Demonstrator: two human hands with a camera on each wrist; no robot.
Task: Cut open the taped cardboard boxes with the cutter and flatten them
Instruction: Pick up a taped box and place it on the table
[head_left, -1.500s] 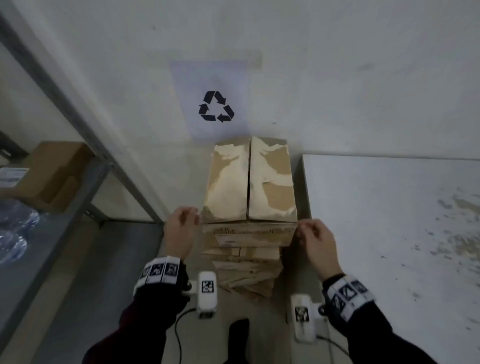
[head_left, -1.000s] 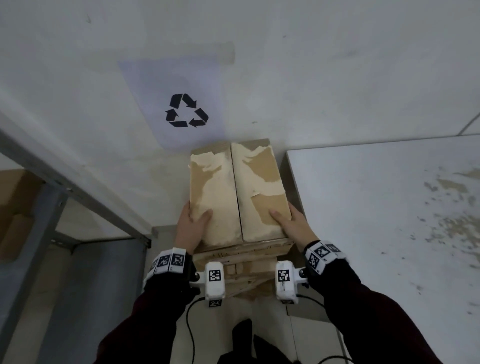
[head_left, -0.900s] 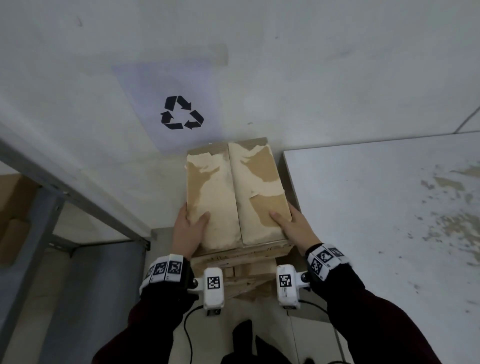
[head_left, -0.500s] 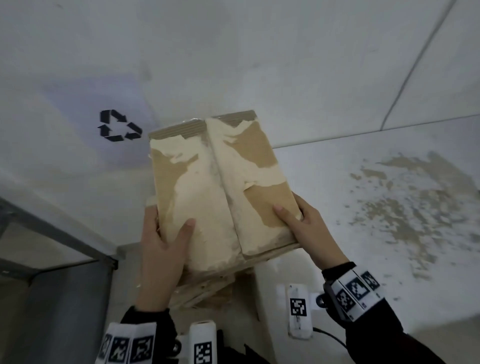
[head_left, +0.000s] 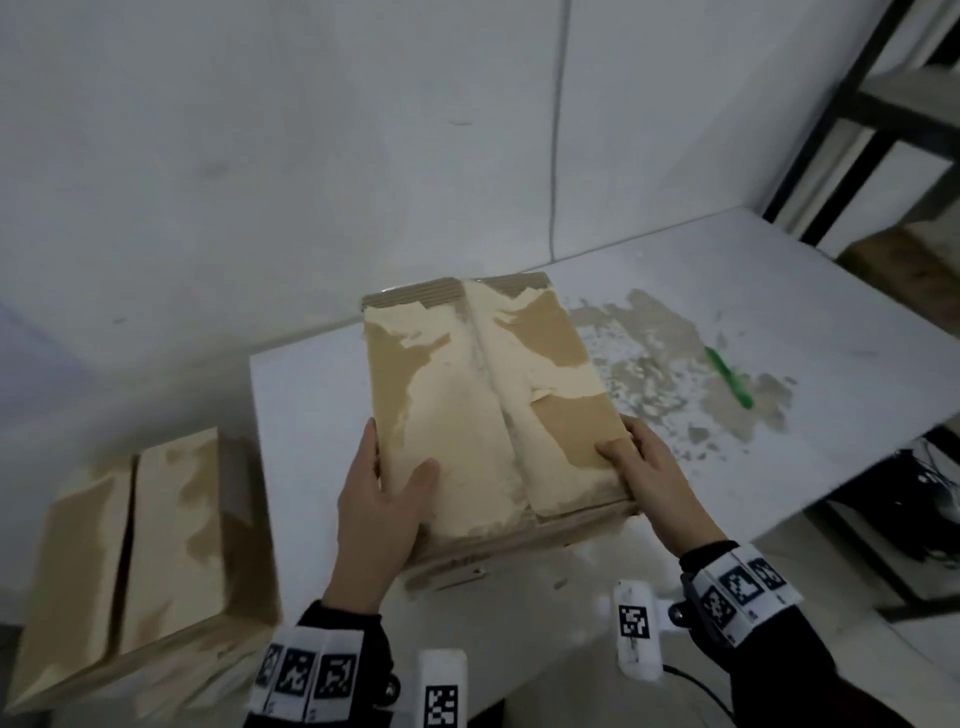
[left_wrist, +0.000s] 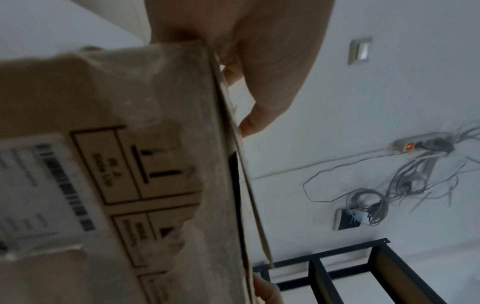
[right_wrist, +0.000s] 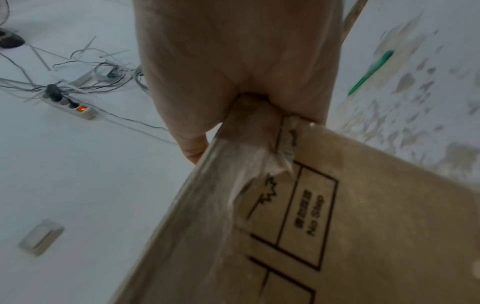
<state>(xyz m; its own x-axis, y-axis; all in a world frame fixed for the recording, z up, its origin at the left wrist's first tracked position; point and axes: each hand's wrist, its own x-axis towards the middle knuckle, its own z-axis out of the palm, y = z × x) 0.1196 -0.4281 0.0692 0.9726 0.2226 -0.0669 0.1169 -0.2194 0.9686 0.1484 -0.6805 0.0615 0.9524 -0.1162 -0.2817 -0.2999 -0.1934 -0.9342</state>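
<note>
Early on: left hand & right hand, fingers clamped on near corners of closed brown cardboard box w/ torn pale facing, hold it over white table's near-left part; green cutter lies untouched toward right edge, cutting & flattening left.

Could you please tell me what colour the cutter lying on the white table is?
Green; the cutter shows best in the head view.

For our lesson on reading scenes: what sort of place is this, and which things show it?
Probably a storeroom or workshop corner: a worn white table, a dark metal shelving rack, and more cardboard boxes stacked beside the table.
</note>
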